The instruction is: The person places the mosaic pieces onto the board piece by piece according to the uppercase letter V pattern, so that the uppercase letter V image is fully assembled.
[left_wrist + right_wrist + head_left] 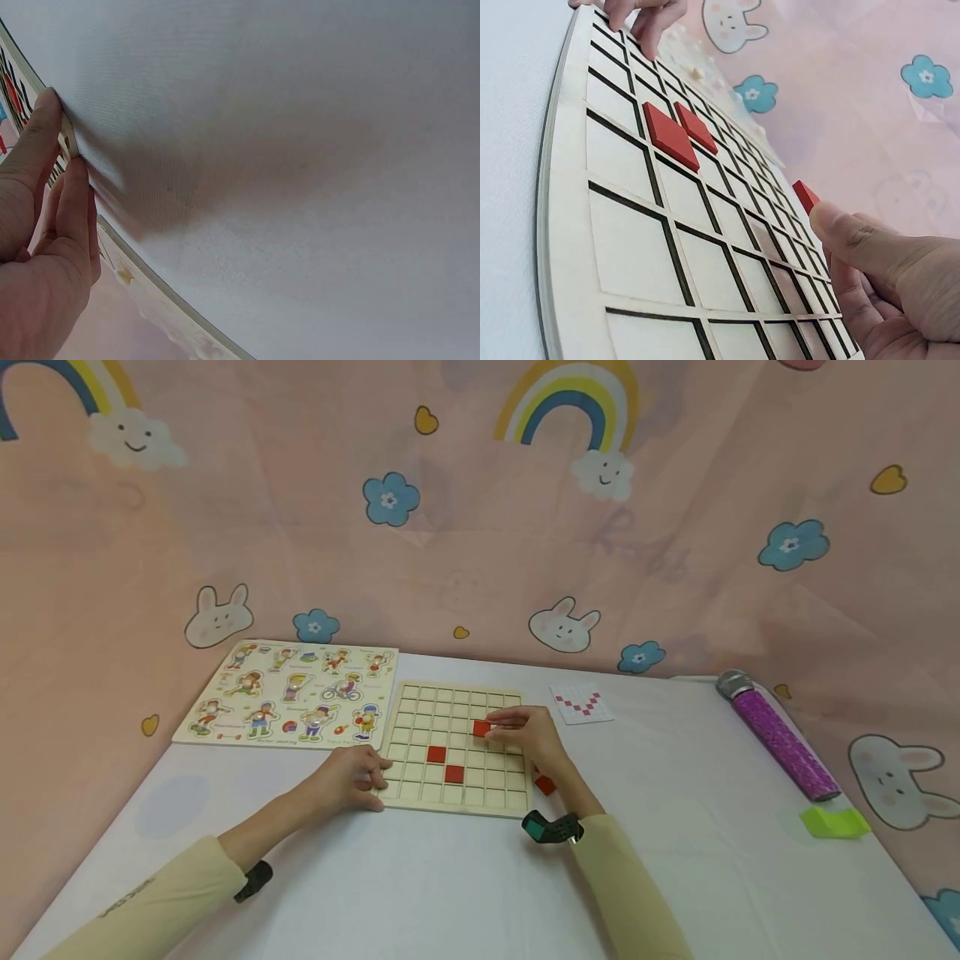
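Note:
A pale wooden grid board (pixel 495 781) lies flat on the white table. My left hand (pixel 345 781) holds it at the near left corner, thumb and fingers against its edges; in the left wrist view the thumb and fingertips (pixel 75 169) meet that edge. Between thumb and fingers my right hand (pixel 534 739) pinches a red square tile (pixel 805 196), tilted just over the board's upper right cells. Two other red tiles, one farther back (pixel 436 754) and one nearer (pixel 454 774), sit in cells diagonal to each other.
Loose red tiles (pixel 544 785) lie right of the board, partly hidden by my right wrist. Behind them is a card (pixel 581 704) with a checked V pattern. A picture puzzle board (pixel 258 685) adjoins on the left. A purple microphone (pixel 783 739) and green paper (pixel 835 822) lie far right.

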`<control>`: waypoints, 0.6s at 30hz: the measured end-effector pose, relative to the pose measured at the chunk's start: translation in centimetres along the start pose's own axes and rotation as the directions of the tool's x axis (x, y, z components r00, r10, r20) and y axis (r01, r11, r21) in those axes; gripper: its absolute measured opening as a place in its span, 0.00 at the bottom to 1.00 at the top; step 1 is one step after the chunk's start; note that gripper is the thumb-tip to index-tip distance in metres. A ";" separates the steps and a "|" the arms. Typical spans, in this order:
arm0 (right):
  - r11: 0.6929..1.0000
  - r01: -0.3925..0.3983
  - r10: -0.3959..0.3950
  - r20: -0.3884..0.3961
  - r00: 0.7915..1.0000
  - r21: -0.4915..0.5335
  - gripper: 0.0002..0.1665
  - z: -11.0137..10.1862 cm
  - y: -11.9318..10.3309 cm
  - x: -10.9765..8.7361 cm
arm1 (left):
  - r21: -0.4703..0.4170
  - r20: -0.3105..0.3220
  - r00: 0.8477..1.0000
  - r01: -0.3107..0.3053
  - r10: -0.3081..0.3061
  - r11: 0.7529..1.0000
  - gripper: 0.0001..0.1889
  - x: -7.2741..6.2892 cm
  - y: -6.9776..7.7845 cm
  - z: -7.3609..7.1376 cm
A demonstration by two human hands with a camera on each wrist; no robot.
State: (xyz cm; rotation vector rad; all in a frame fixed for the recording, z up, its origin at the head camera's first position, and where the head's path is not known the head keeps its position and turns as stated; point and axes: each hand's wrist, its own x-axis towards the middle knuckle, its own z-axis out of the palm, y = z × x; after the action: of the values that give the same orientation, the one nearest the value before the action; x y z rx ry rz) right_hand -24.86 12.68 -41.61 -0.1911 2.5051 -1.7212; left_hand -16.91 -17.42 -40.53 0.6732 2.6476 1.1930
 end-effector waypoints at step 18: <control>0.996 0.092 -0.094 0.114 0.989 0.018 0.17 3.5 -1.5 0.5 | 0.062 -0.009 1.000 -0.012 0.013 0.998 0.12 0.0 0.0 0.0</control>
State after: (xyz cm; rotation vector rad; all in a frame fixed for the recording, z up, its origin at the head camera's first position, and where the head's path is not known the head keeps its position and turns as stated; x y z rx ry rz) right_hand -24.73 8.88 -41.48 -0.4006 2.4382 -1.7063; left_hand -16.89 -17.41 -40.53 0.6967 2.7021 1.1247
